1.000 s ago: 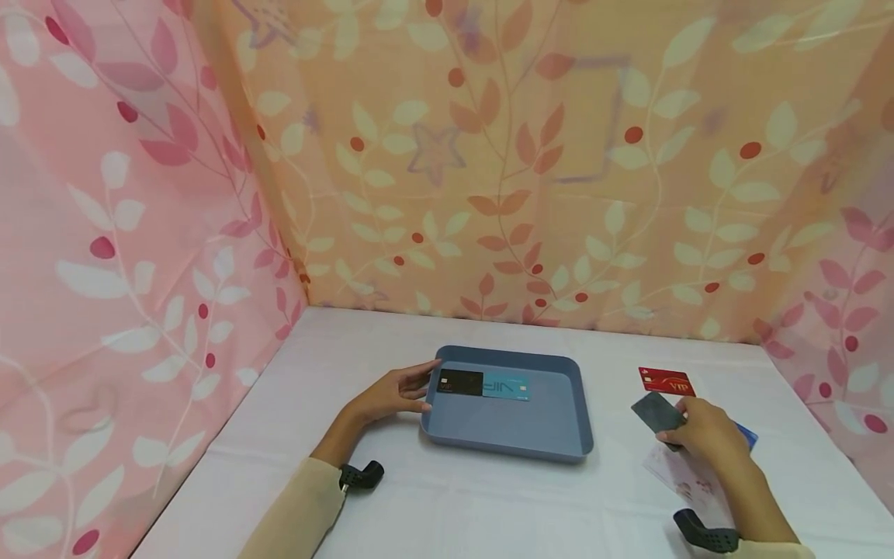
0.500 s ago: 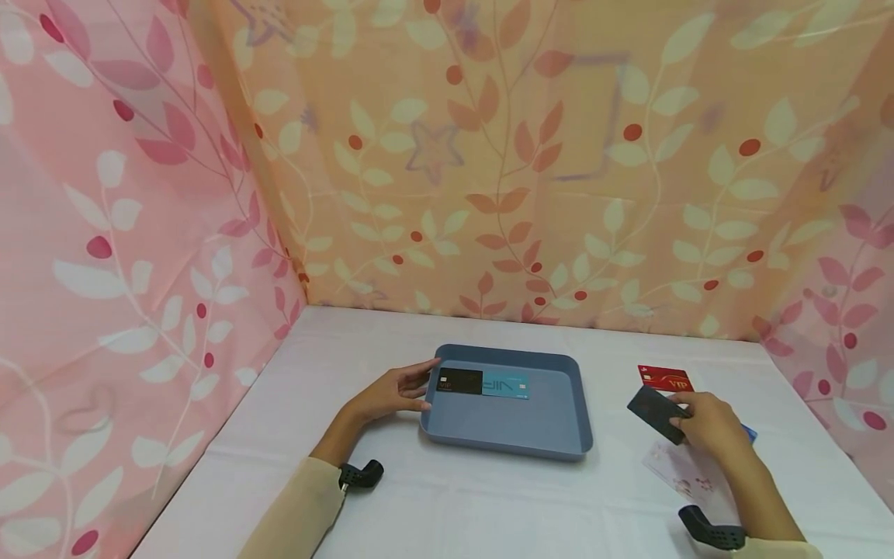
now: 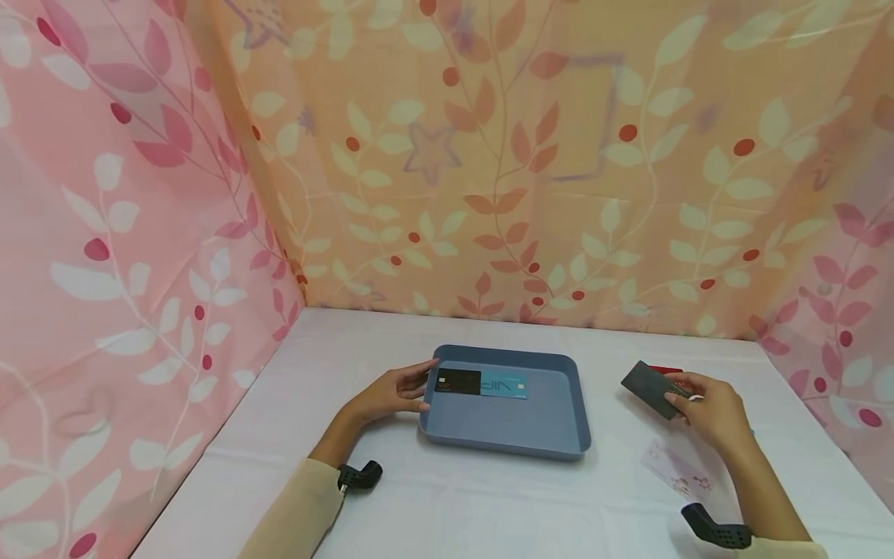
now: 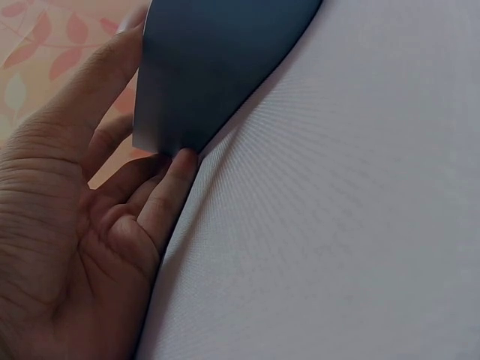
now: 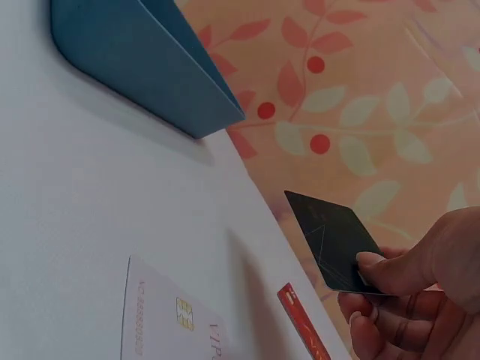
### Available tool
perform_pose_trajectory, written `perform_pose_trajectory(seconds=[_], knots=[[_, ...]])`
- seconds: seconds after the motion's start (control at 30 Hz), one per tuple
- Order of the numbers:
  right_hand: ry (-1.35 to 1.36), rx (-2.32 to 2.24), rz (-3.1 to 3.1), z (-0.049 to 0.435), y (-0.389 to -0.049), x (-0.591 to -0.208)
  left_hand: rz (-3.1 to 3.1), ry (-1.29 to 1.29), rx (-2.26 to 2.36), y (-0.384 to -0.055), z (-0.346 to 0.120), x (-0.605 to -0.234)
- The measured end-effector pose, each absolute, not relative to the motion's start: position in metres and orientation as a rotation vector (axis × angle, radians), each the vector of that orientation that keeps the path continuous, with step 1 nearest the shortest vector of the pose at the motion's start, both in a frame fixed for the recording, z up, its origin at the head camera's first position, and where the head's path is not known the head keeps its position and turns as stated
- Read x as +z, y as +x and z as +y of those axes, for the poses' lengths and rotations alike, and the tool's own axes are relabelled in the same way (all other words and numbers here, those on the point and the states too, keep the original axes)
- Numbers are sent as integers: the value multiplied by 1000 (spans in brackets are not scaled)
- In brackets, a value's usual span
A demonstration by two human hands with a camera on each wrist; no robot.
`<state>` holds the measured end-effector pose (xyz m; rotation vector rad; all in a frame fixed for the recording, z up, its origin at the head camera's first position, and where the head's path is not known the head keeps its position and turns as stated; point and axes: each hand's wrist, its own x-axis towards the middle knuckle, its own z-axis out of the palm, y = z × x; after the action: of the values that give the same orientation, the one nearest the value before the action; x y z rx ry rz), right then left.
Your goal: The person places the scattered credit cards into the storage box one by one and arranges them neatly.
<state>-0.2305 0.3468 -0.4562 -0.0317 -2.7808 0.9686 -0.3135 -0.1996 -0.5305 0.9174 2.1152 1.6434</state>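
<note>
My right hand (image 3: 715,411) pinches a dark card (image 5: 326,238) between thumb and fingers, raised and tilted above the table. Beneath it lies a red card (image 5: 302,321), partly covered by the hand and the dark card in the head view. A pale pinkish card (image 3: 676,470) lies nearer the front. My left hand (image 3: 391,394) rests against the left side of a blue-grey tray (image 3: 503,444), with fingertips and thumb touching its edge. Inside the tray, a black card (image 3: 457,381) and a light blue VIP card (image 3: 504,386) lie side by side.
A white cloth (image 3: 363,497) covers the table. Floral fabric (image 3: 447,194) hangs at the back and both sides. A sliver of blue card (image 3: 752,432) shows beside the right wrist. Each wrist wears a black camera mount (image 3: 715,528).
My right hand has lifted the dark card up and away from the other cards, covering more of the red one. The left hand and tray stay in place.
</note>
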Motion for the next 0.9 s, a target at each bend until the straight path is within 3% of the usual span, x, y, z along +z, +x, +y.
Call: perform_pose_trajectory(seconds=[0.3, 0.9], knots=[[19, 1240, -2754, 338, -229, -449, 2111, 915, 1646, -312, -198, -532], [100, 1341, -2690, 304, -227, -441, 2099, 948, 1637, -315, -201, -533]])
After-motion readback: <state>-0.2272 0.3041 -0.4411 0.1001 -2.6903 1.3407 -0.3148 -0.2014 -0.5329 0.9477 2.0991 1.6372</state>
